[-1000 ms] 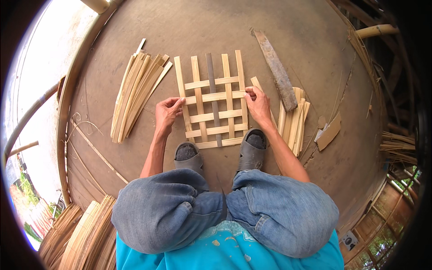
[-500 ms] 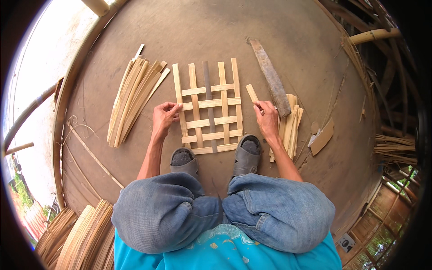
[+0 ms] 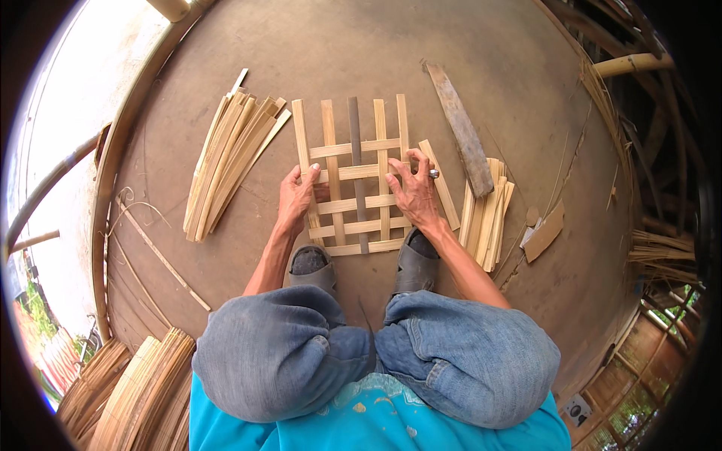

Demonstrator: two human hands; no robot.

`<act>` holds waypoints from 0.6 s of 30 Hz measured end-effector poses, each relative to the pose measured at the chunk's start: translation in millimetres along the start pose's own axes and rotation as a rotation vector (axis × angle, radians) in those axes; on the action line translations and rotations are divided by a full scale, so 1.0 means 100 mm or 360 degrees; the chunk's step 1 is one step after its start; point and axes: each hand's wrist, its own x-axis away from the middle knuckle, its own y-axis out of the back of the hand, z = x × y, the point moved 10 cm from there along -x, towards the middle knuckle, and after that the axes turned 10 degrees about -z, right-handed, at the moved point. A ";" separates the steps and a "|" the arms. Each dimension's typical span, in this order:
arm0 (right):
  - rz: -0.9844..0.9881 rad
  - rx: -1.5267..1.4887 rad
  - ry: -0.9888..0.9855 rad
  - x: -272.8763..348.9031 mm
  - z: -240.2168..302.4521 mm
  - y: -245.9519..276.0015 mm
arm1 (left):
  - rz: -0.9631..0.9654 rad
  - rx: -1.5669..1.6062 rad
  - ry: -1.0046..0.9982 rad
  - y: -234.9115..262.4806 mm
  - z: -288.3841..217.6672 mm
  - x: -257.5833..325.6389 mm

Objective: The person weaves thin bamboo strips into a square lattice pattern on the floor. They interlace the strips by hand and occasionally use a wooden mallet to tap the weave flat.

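A flat open lattice of woven bamboo strips (image 3: 347, 204) lies before my feet, its upright strips crossed by several horizontal ones. One upright strip (image 3: 356, 124), in the middle, is dark grey; the others are pale. My left hand (image 3: 298, 197) is closed on the lattice's left edge, thumb on top and fingers partly hidden underneath. At the right edge, my right hand (image 3: 417, 197) grips the lattice with bent fingers, a ring showing on one of them. A loose bamboo strip (image 3: 444, 192) lies on the floor just right of that hand.
Bamboo strips lie in a bundle (image 3: 232, 161) at the left. On the right, a long flat wooden bar (image 3: 460, 128) rests against a smaller strip pile (image 3: 485, 225). Cardboard (image 3: 544, 234) lies farther right. Larger strip stacks (image 3: 143, 398) stand at lower left; my sandals (image 3: 416, 267) are near the lattice.
My right hand has let go of the loose strip, leaving it on the floor, and moved left onto the lattice. My left hand has taken a fuller hold of the left edge.
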 end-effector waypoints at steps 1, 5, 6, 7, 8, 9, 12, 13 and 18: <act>-0.0034 0.0002 -0.0005 0.00 0.01 0.00 | -0.0015 -0.0011 -0.0003 0.02 0.00 -0.01; -0.0087 0.0041 -0.0106 0.00 -0.04 -0.06 | -0.0028 0.0075 0.0186 -0.05 0.09 0.01; -0.0111 0.0032 -0.0104 0.00 -0.04 -0.07 | -0.0045 0.0133 0.0232 -0.07 0.09 0.03; -0.0132 0.0017 -0.0104 0.01 -0.03 -0.08 | -0.0069 0.0187 0.0279 -0.06 0.11 0.06; -0.0154 0.0001 -0.0104 0.02 -0.02 -0.09 | -0.0065 0.0187 0.0270 -0.05 0.10 0.05; -0.0155 -0.0042 -0.0133 0.02 -0.04 -0.11 | -0.0062 0.0186 0.0261 -0.04 0.10 0.04; -0.0172 -0.0117 -0.0188 0.01 -0.06 -0.13 | -0.0040 0.0224 0.0237 -0.04 0.10 0.04; -0.0188 -0.0118 -0.0185 0.00 -0.06 -0.14 | -0.0033 0.0242 0.0225 -0.05 0.10 0.04; -0.0225 -0.0130 -0.0209 0.00 -0.10 -0.22 | 0.0055 0.0217 0.0211 -0.06 0.08 0.07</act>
